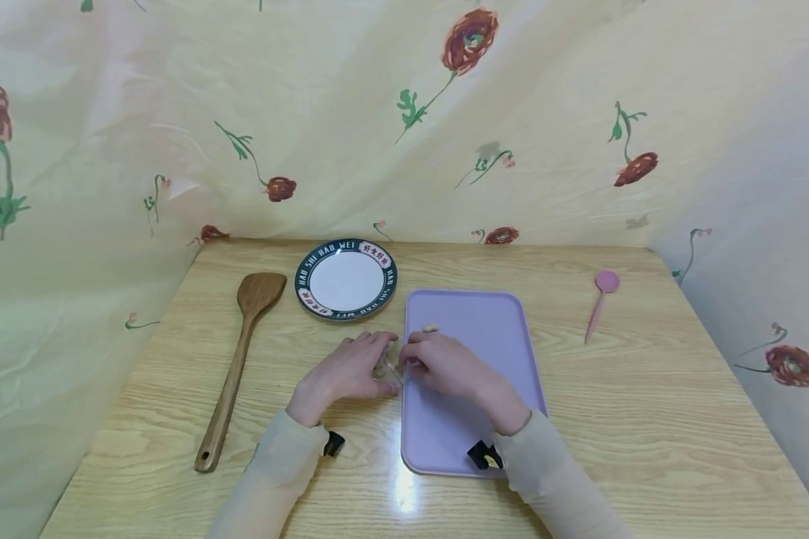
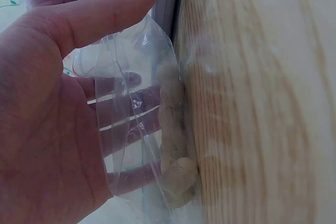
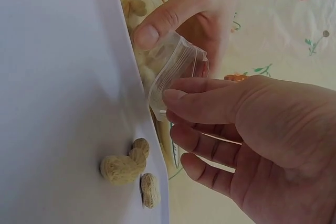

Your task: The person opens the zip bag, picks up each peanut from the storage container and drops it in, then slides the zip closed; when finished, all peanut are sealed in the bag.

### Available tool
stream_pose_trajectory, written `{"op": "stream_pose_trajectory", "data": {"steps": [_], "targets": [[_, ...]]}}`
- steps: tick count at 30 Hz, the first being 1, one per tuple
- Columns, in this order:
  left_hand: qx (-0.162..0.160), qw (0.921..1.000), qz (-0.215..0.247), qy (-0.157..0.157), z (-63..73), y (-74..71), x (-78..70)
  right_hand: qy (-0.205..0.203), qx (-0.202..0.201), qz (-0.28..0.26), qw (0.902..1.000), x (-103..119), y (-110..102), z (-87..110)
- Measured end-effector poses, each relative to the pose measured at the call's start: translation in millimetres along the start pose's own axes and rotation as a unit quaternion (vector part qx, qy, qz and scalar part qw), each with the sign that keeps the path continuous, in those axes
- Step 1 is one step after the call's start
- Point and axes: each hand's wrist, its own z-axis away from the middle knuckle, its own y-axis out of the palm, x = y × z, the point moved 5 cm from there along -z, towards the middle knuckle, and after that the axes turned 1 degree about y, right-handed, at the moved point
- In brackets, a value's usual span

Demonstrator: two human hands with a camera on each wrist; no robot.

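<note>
A clear plastic zip bag [image 2: 126, 114] with unshelled peanuts [image 2: 173, 124] at its bottom stands on the table by the lilac tray's left edge. My left hand [image 1: 357, 367] holds the bag from the left, thumb on one side and the other fingers spread behind it. Thumb and forefinger of my right hand [image 1: 448, 363] pinch the bag's zip edge [image 3: 176, 74], while its other fingers are loosely bent. Loose peanuts [image 3: 119, 169] lie on the tray [image 1: 472, 449] near its left rim, close by the right hand.
A round plate [image 1: 346, 280] with a dark lettered rim stands behind the left hand. To the left lies a wooden spatula [image 1: 232, 374]. A pink spoon [image 1: 601, 299] is at the right. Flowered cloth [image 1: 350, 112] hangs behind the table.
</note>
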Motion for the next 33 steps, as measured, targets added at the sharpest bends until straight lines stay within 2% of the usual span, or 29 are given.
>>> {"op": "stream_pose_trajectory", "data": {"steps": [8,24,33], "targets": [[0.006,0.9999,0.009,-0.012,0.7,-1.3,-1.7,0.003,-0.001,-0.011,0.9999,1,-2,1.0],[0.001,1.0000,0.004,-0.006,0.6,-1.3,-3.1,0.018,0.001,-0.049,0.9986,-4,-9,4.5],[0.002,0.9999,0.006,-0.008,1.2,-1.5,-3.3,0.044,0.005,-0.075,0.9962,-14,-16,7.9]]}}
